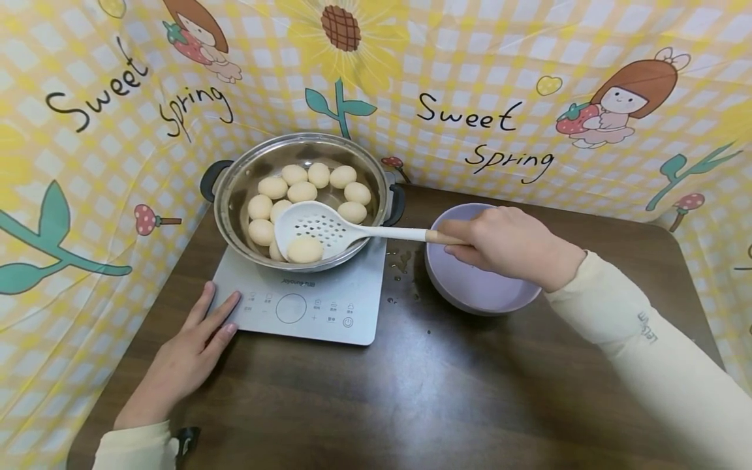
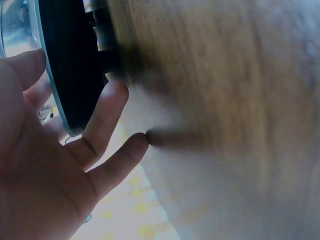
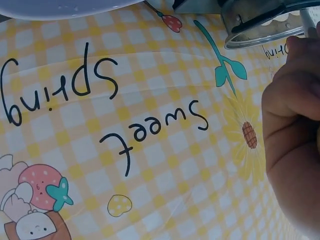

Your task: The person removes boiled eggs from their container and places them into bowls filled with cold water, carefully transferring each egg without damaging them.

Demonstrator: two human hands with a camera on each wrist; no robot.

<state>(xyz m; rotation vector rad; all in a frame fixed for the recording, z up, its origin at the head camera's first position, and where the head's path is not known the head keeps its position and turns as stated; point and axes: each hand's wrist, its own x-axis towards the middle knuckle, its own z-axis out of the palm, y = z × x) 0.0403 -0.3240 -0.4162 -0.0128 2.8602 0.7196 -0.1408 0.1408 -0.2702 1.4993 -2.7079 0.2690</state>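
My right hand point(image 1: 511, 245) grips the wooden handle of a white slotted spoon point(image 1: 346, 230) above the purple bowl point(image 1: 437, 274). The spoon's perforated head lies over the front part of a steel pot point(image 1: 235, 238), with one egg point(image 1: 305, 249) on its lower edge. Several more pale eggs point(image 1: 302, 191) sit in the pot around it. At the left front corner of the white induction cooker point(image 1: 329, 323), my left hand point(image 1: 182, 359) touches the edge with its fingers spread. In the left wrist view, the thumb and some fingers lie along the cooker's dark underside point(image 2: 70, 60).
The pot has a black handle point(image 1: 214, 179) on its left and another on its right. Water drops point(image 1: 402, 261) dot the brown table point(image 1: 329, 405) between cooker and bowl. A yellow checked cloth point(image 1: 493, 39) rises behind and at both sides.
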